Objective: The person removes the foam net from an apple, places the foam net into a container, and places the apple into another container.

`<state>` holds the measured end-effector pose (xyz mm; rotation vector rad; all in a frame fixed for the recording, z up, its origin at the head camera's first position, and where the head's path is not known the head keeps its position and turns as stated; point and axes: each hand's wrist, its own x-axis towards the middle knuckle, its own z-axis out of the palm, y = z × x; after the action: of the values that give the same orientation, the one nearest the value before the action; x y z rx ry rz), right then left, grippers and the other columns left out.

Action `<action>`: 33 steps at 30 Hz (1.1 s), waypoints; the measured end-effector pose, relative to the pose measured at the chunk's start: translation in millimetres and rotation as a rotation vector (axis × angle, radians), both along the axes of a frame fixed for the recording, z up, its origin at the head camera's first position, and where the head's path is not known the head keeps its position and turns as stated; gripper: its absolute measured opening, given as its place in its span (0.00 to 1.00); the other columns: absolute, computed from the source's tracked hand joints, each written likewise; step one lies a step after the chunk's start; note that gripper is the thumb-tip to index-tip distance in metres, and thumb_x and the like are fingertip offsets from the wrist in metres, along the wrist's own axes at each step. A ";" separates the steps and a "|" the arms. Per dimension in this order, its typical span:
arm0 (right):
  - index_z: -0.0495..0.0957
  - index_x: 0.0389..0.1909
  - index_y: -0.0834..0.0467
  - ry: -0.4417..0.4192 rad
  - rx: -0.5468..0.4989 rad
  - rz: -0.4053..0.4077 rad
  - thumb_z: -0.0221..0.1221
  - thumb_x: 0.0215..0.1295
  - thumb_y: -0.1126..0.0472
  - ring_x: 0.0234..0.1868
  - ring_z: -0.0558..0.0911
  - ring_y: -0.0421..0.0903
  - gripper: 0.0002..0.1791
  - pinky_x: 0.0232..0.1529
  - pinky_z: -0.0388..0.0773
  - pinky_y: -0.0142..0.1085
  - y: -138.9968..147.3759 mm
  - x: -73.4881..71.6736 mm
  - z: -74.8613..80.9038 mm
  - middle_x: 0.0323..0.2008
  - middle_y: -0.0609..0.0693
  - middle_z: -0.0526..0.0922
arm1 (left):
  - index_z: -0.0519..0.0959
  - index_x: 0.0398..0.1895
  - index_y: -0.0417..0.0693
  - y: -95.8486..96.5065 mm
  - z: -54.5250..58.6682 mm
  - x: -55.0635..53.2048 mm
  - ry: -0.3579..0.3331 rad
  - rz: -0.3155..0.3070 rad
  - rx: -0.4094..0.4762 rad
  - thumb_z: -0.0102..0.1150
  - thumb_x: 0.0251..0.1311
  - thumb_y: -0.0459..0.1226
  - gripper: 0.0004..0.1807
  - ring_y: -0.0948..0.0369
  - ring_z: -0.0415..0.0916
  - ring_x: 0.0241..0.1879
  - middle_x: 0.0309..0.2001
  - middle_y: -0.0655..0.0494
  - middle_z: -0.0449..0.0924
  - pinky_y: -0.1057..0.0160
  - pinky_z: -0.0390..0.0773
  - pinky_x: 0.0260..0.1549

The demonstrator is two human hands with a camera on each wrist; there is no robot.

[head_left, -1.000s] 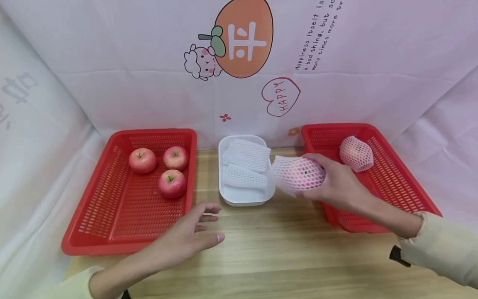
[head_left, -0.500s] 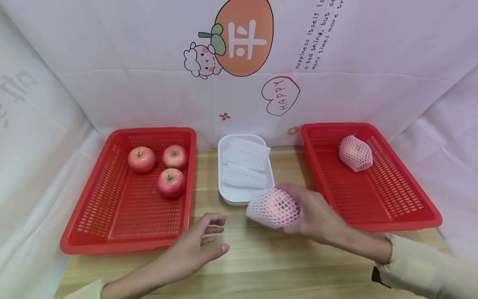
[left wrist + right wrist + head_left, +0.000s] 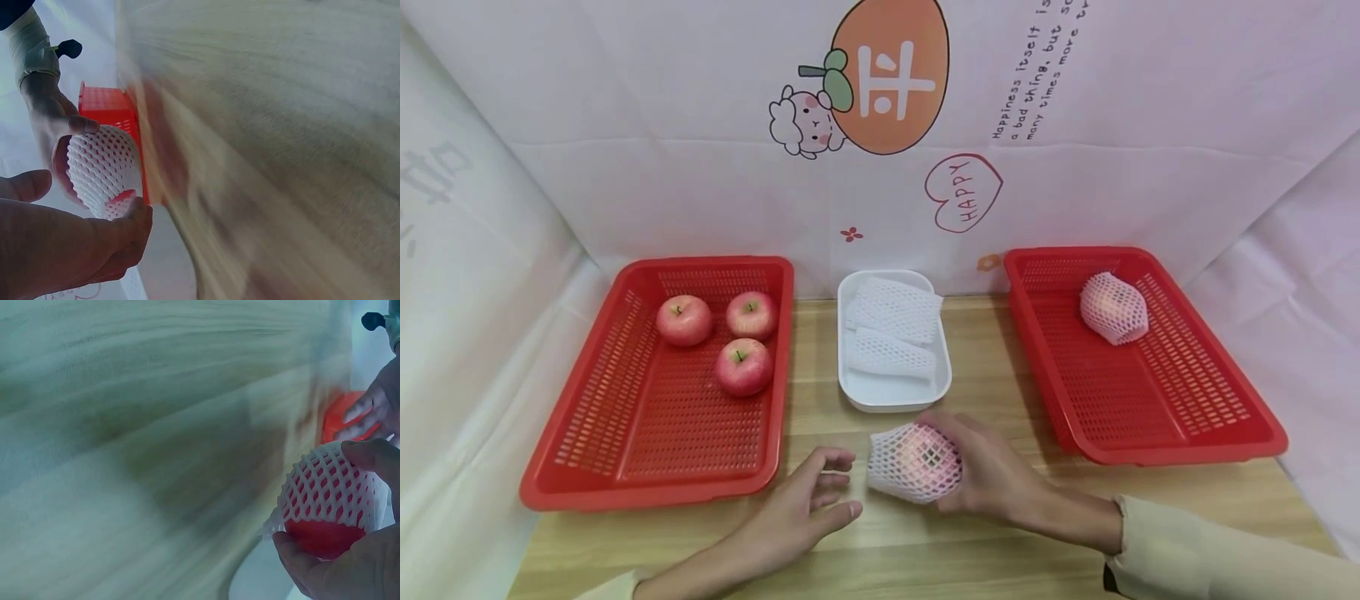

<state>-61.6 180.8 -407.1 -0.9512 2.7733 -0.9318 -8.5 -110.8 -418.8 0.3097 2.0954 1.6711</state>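
A netted apple (image 3: 917, 462) is between your two hands, over the wooden table (image 3: 1037, 554); whether its underside touches the wood is unclear. Your right hand (image 3: 1000, 475) is clamped round it, thumb and fingers curled, some fingertips hidden behind the fruit in the head view. The right wrist view, unlike the head view, shows bare red skin past the net's edge. Your left hand (image 3: 793, 512) holds nothing, its fingers loosely bent and the thumb apart; the head view shows a narrow gap to the net, while in the left wrist view that hand overlaps it. Beyond, one white tray (image 3: 872, 397) holds two foam nets (image 3: 895, 310) that you can count. To the left, one red basket (image 3: 688, 442) holds three bare apples (image 3: 744, 368); to the right, a second red basket (image 3: 1120, 400) holds one wrapped fruit (image 3: 1114, 307), partly masked by mesh. Each wrist view catches only part of one basket. Behind hangs a white cloth (image 3: 700, 192), its orange print (image 3: 850, 83) cropped at the top
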 end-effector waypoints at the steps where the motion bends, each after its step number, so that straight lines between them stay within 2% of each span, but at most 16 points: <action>1: 0.76 0.66 0.55 -0.009 -0.004 0.004 0.83 0.33 0.64 0.49 0.84 0.43 0.51 0.50 0.85 0.40 -1.1 0.1 -2.9 0.52 0.48 0.85 | 0.66 0.71 0.34 0.1 -2.1 0.2 -0.003 0.001 0.000 0.65 0.73 0.40 0.31 0.37 0.72 0.68 0.70 0.33 0.70 0.46 0.76 0.67; 7: 0.74 0.67 0.57 -0.042 -0.014 0.008 0.83 0.33 0.65 0.49 0.84 0.45 0.52 0.49 0.85 0.41 -6.0 0.3 -17.8 0.51 0.51 0.84 | 0.66 0.71 0.32 1.3 -12.2 1.6 -0.026 0.012 0.003 0.64 0.73 0.39 0.31 0.37 0.72 0.68 0.68 0.33 0.71 0.44 0.76 0.67; 14: 0.73 0.69 0.60 -0.051 0.002 0.003 0.82 0.36 0.64 0.53 0.84 0.48 0.52 0.52 0.86 0.45 -7.3 1.8 -28.7 0.55 0.54 0.83 | 0.66 0.71 0.33 2.6 -16.7 2.1 -0.056 0.030 0.003 0.64 0.73 0.39 0.31 0.37 0.72 0.68 0.68 0.33 0.72 0.43 0.76 0.66; 19: 0.71 0.72 0.59 -0.053 0.008 -0.007 0.82 0.37 0.62 0.54 0.84 0.49 0.54 0.53 0.86 0.47 -6.8 3.0 -31.6 0.56 0.54 0.83 | 0.66 0.71 0.33 2.8 -18.3 1.0 -0.068 0.054 -0.001 0.64 0.72 0.39 0.31 0.38 0.73 0.68 0.68 0.34 0.73 0.43 0.76 0.67; 26: 0.69 0.74 0.61 -0.063 0.016 -0.013 0.87 0.36 0.55 0.60 0.83 0.54 0.60 0.59 0.84 0.53 -3.6 0.7 -31.9 0.62 0.56 0.81 | 0.66 0.71 0.32 3.4 -20.0 -0.2 -0.071 0.069 0.015 0.64 0.73 0.38 0.30 0.38 0.73 0.68 0.68 0.33 0.73 0.43 0.77 0.66; 33: 0.70 0.72 0.64 -0.042 -0.008 -0.024 0.89 0.34 0.49 0.61 0.83 0.55 0.62 0.62 0.82 0.54 4.8 -1.3 -36.1 0.63 0.56 0.82 | 0.67 0.69 0.32 4.5 -20.2 -1.9 -0.070 0.103 0.040 0.63 0.73 0.37 0.29 0.38 0.73 0.68 0.69 0.34 0.72 0.48 0.79 0.64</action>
<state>-62.9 185.6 -443.2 -0.8913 2.7545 -0.9547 -10.4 -106.3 -439.1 0.1558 2.0598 1.7584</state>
